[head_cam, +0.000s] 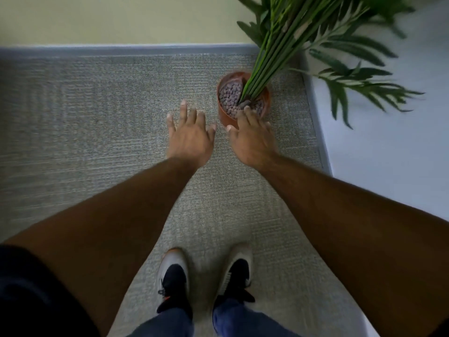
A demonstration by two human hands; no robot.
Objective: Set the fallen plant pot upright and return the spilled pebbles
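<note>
The right hand [251,138] lies flat with loose fingers against the near rim of the pot [224,115], gripping nothing; the left hand [190,133] hovers spread and empty just left of the pot. The pot stands on the carpet [97,105], pebbles [229,96] filling it around the plant [303,40], which leans away from the pot toward the wall.

Single head-worn wide-angle view, aimed forward and steeply down from standing height, both outstretched forearms framed from the lower corners, shoes [204,276] seen at the bottom edge, grey carpet [97,105] filling the middle, wall base [121,48] reached at the top.
</note>
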